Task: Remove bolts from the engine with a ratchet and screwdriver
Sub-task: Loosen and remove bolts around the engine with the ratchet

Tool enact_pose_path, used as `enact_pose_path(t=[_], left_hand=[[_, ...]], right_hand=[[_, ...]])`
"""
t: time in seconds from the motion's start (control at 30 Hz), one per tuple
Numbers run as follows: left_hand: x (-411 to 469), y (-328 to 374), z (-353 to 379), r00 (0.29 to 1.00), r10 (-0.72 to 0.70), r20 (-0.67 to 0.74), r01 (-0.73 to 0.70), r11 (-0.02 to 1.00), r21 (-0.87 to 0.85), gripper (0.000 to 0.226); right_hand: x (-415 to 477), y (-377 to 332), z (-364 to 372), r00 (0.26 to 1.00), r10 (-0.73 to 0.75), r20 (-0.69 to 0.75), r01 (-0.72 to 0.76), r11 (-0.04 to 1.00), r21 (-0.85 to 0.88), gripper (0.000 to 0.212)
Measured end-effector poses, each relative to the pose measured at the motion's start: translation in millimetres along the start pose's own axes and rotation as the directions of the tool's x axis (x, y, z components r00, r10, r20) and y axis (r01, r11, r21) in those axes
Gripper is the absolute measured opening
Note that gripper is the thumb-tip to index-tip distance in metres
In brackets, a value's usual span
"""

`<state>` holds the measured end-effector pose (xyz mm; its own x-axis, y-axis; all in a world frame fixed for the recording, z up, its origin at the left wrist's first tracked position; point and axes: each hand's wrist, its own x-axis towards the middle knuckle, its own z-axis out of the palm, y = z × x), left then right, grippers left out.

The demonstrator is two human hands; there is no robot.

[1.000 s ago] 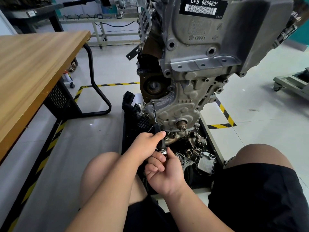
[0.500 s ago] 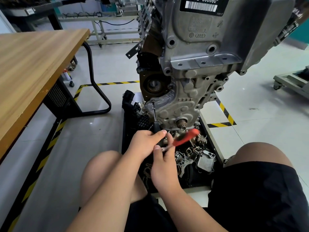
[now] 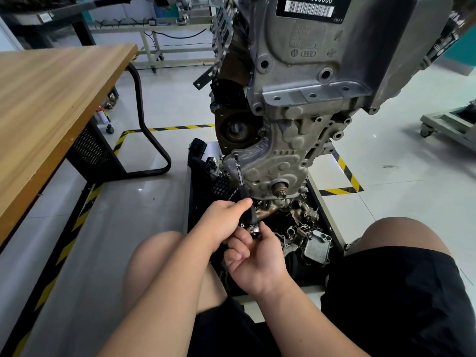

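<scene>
Left hand (image 3: 221,220) grips the black-handled steel screwdriver (image 3: 239,174), tip on the grey cast-metal engine (image 3: 286,140); right hand (image 3: 257,264) curls round a small chrome ratchet head (image 3: 253,230).

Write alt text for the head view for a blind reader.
A person's left hand grips a black-handled screwdriver whose tip sits on a bolt low on an engine, while the right hand holds a ratchet at the handle's end. Loose parts lie in a tray below.
</scene>
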<state>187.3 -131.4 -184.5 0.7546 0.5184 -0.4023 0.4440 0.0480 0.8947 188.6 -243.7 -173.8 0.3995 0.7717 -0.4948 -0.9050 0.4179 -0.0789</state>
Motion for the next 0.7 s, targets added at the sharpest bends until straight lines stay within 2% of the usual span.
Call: enact_pose_path(t=[0.23,0.33,0.4,0.47,0.5,0.53,0.57,0.6,0.63,0.67,0.7], left_hand=[[3.3,-3.0,-1.0,0.995,0.067,-0.077,-0.062,0.996,0.068,0.051],[2.7,-3.8,0.5,0.993,0.074,-0.088,-0.069,0.996,0.059,0.052],[2.8,-3.6,0.1,0.990,0.089,-0.109,-0.082,0.994,0.069,0.054],[2.6,-2.9,-0.8,0.986,0.101,-0.134,-0.094,0.994,0.059,0.056],[3.4,-3.1,-1.2,0.984,0.106,-0.142,-0.100,0.994,0.047,0.057],[3.7,-3.0,-1.1,0.983,0.111,-0.147,-0.106,0.994,0.037,0.057],[4.6,-3.6,-1.3,0.982,0.113,-0.149,-0.110,0.994,0.025,0.057],[5.0,-3.4,-1.4,0.983,0.111,-0.149,-0.110,0.994,0.020,0.056],[5.5,-2.7,-1.8,0.983,0.109,-0.149,-0.106,0.994,0.026,0.054],[4.8,-1.4,-2.0,0.983,0.108,-0.146,-0.103,0.994,0.043,0.051],[4.7,-0.8,-2.2,0.984,0.109,-0.141,-0.103,0.993,0.049,0.048]], right_hand=[[-3.5,2.2,3.9,0.998,0.046,0.051,-0.049,0.996,0.072,0.064],[-3.1,3.7,3.8,0.999,0.019,0.027,-0.020,0.999,0.045,0.055],[-1.1,7.8,3.6,0.998,-0.047,-0.042,0.043,0.995,-0.091,0.047],[1.1,10.4,-0.4,0.975,-0.201,-0.098,0.152,0.916,-0.372,0.037],[-0.4,9.9,-1.0,0.941,-0.328,-0.084,0.228,0.797,-0.559,0.029],[-2.4,7.2,-2.4,0.891,-0.453,-0.022,0.283,0.594,-0.753,0.028],[-3.2,3.0,-5.8,0.835,-0.544,0.080,0.278,0.293,-0.915,0.040],[-4.4,0.1,-9.2,0.795,-0.564,0.224,0.224,-0.070,-0.972,0.053],[-5.0,-1.9,-11.3,0.766,-0.536,0.355,0.156,-0.381,-0.911,0.062],[-3.8,-4.4,-11.6,0.744,-0.509,0.432,0.088,-0.566,-0.819,0.068],[-2.6,-4.5,-10.2,0.739,-0.519,0.430,0.044,-0.600,-0.799,0.070]])
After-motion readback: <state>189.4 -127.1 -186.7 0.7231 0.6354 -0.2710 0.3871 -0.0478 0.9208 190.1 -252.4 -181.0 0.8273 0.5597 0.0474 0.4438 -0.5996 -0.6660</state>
